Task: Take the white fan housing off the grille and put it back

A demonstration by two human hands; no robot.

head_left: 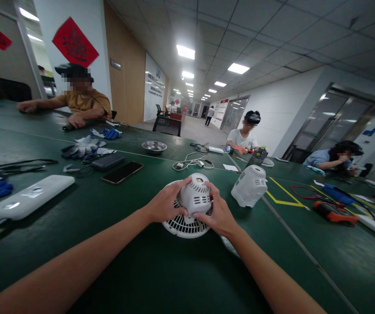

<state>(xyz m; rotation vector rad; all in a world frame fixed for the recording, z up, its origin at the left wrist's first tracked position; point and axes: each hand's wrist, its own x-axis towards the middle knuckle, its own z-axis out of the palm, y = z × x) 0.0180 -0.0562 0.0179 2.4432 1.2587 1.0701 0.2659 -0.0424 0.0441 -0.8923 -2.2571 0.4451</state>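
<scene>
Between my two hands is a white slotted fan motor housing (194, 199), with a small opening in its top. My left hand (166, 204) grips it from the left, fingers and thumb curved round its side. From the right, my right hand (222, 213) holds the same housing, thumb low at the front. Beneath it lies a round white fan grille (187, 229) on the table; whether the two parts are joined I cannot tell. A larger white plastic housing (250, 186) with vents stands to the right. Something pale, partly hidden, lies under my right wrist.
On the green table (135, 266) are a phone (122, 172), a white power bank-like device (28, 197), a metal bowl (154, 147), a white cable (192, 163), work gloves (86, 147) and an orange multimeter (335, 213). Several people sit around the table.
</scene>
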